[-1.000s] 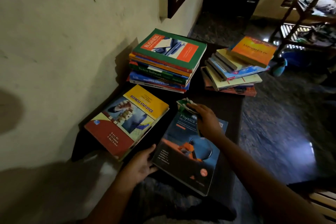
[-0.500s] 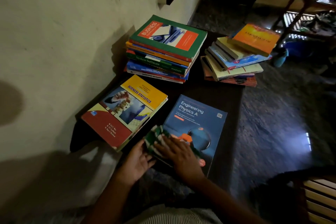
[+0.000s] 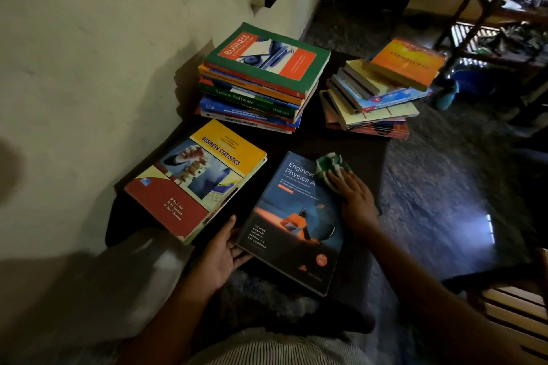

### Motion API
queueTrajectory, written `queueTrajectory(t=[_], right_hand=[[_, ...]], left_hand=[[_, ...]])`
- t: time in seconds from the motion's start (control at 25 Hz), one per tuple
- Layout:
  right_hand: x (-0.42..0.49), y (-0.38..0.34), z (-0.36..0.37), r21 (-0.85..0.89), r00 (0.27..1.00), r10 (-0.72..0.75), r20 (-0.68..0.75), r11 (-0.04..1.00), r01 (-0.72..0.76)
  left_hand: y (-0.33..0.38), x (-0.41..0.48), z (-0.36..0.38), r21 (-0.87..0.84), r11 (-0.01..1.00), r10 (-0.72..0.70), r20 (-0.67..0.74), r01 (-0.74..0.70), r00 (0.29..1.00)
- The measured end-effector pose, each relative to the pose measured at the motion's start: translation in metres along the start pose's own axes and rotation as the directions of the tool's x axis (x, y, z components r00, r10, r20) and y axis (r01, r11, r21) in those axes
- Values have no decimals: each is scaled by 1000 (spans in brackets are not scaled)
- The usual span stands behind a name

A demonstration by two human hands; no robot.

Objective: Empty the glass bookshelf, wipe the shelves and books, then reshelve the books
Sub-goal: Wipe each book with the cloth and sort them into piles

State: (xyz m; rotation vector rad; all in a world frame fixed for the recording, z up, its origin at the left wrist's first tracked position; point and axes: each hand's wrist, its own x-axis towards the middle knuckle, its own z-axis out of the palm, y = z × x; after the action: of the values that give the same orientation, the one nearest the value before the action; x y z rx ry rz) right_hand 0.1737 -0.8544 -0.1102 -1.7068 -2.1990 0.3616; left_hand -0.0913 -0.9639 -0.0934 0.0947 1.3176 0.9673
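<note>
Our right hand (image 3: 355,198) presses the green-and-white cloth (image 3: 329,167), fingers flat, on the far corner of the Engineering Physics book (image 3: 296,216) on the dark table (image 3: 364,145); our left hand (image 3: 221,252), fingers straight, steadies the near corner; we should wipe in overlapping strokes, edge to edge.

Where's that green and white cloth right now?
In the head view the cloth sits right of centre, pressed under the right hand on the far right corner of the blue physics book.
</note>
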Motion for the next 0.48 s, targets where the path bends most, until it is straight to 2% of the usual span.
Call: queueTrajectory(t=[0.08,0.2,0.32,0.4,0.48], right_hand=[[-32,-14,12,-23,999,-37,40,999,38],[-85,-41,20,-4,982,-166,95,986,167],[-128,-53,27,57,952,-292,94,956,287],[-142,-51,21,165,923,-361,135,927,338],[-143,-48,6,368,934,-339,108,887,280]], left_hand=[[-2,1,0,-15,1000,-5,7,5,1000],[-1,1,-1,-44,999,-15,9,15,1000],[-2,-4,3,-17,999,35,18,-35,999],[-9,-10,11,89,984,155,11,-155,988],[-13,-18,24,129,953,270,34,-273,962]])
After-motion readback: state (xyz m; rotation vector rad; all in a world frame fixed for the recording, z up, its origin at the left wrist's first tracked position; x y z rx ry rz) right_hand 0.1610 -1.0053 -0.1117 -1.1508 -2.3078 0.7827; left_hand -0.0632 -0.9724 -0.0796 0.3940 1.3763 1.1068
